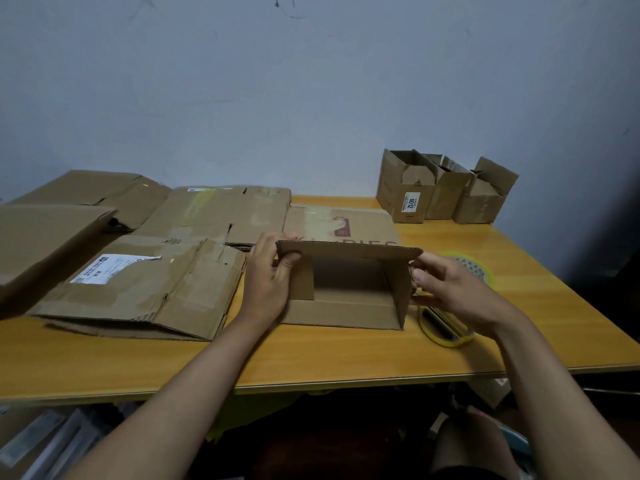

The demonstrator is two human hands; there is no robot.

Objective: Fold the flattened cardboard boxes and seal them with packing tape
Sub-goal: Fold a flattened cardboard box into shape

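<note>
Small brown cardboard box (349, 285): standing half-formed on yellow wooden table (311, 355). Left hand (270, 275) and right hand (446, 289) pinching its sides. Advice: square corners before folding flaps.

The bench (346, 355) runs out of view at the left edge, and a flattened box (45, 240) on that side is cut off with it. Right of the half-folded box (346, 282), the right hand (457, 292) covers part of a yellow tape roll (446, 327). The label (411, 202) on the standing box behind is too small to read fully.
</note>
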